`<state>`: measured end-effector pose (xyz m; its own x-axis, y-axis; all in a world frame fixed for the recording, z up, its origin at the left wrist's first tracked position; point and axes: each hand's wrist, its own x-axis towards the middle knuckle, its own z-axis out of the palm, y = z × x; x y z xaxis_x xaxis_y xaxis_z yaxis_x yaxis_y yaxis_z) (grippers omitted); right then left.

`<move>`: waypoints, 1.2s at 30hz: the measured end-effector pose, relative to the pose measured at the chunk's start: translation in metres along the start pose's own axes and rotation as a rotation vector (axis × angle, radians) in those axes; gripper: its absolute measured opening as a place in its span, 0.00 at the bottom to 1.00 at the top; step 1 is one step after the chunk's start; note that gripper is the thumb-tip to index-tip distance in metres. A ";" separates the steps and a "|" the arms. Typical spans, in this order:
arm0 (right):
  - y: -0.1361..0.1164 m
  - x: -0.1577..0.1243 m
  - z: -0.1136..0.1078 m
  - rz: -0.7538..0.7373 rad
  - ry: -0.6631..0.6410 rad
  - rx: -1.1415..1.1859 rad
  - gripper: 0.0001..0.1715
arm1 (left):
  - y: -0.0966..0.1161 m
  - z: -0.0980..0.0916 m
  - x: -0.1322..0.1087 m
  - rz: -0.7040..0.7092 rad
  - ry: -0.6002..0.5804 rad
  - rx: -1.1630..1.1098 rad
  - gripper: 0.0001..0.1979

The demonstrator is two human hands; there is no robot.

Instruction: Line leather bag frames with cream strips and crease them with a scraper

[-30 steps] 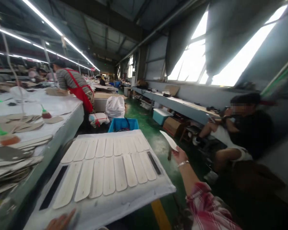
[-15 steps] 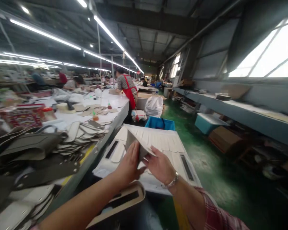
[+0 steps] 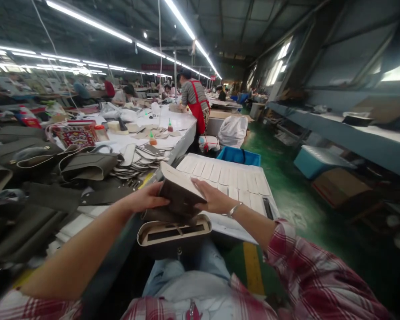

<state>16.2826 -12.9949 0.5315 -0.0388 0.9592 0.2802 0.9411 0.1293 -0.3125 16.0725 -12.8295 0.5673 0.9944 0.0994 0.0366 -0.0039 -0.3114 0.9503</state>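
Observation:
My left hand (image 3: 143,199) and my right hand (image 3: 211,199) both grip a folded dark piece with a pale inner face (image 3: 180,192), held in front of my chest. Just below it on my lap rests an open bag body with a cream rim (image 3: 173,231). Beyond my hands a white board (image 3: 253,209) carries rows of pale elongated strips (image 3: 233,176).
A long worktable (image 3: 183,138) on the left holds dark bag parts (image 3: 86,165), stacked cut pieces and glue bottles (image 3: 152,140). A person in a red apron (image 3: 195,100) stands at its far end. A blue bin (image 3: 238,156), white sack (image 3: 232,131) and green floor aisle lie ahead.
The view swung left from the window side. My right hand brought the pale piece in from the right, my left hand joined it, and both now hold it folded lower, over the bag.

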 end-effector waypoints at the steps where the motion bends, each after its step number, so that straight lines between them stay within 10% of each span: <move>1: -0.001 0.000 0.009 0.002 0.007 0.008 0.47 | 0.000 -0.002 -0.007 -0.032 -0.040 0.013 0.27; 4: 0.000 -0.006 0.035 -0.004 0.017 0.020 0.43 | -0.009 -0.008 -0.026 -0.101 -0.113 0.103 0.24; 13: 0.010 -0.039 0.070 0.010 0.010 -0.244 0.49 | -0.105 0.029 -0.029 -0.040 0.167 0.795 0.18; 24: 0.031 -0.011 0.090 -0.463 -0.068 -0.456 0.39 | -0.133 0.029 -0.084 -0.096 0.836 -0.197 0.25; 30: 0.018 -0.016 0.082 -0.518 -0.195 -0.503 0.35 | -0.149 0.060 -0.070 -0.321 0.785 0.270 0.26; 36: 0.005 -0.002 0.080 -0.471 -0.416 -0.502 0.36 | -0.154 0.038 -0.066 -0.445 0.570 0.505 0.34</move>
<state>16.2605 -12.9763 0.4573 -0.4979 0.8601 -0.1110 0.8298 0.5097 0.2274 16.0114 -12.8244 0.4071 0.6882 0.7250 -0.0273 0.5522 -0.4990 0.6679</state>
